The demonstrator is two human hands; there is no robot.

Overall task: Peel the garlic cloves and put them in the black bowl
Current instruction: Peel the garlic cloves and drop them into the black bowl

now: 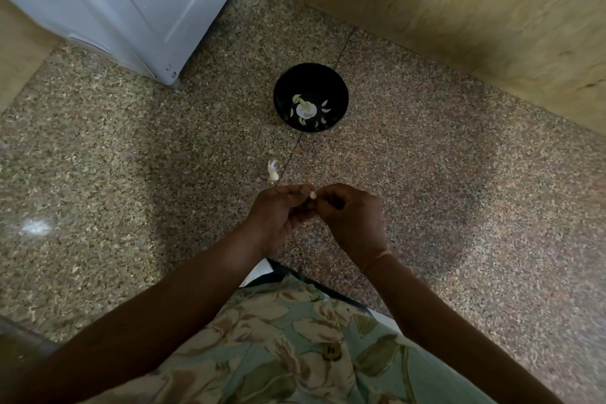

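Item: garlic clove [313, 195], small and pale cream, only its tip showing between our fingers.

- Left hand [282, 207]: fingers curled round the clove.
- Right hand [352, 216]: fingertips pinching the same clove.
- Black bowl [337, 88]: round and glossy, on the speckled floor [131, 141] at 12 o'clock from our hands, well apart. It holds several pale peeled cloves [326, 110].
- White garlic scrap [272, 170]: on the floor at 11 o'clock, near the left hand.

Left hand [281, 210] and right hand [352, 217] pinch, seemingly, a garlic clove [313, 195].
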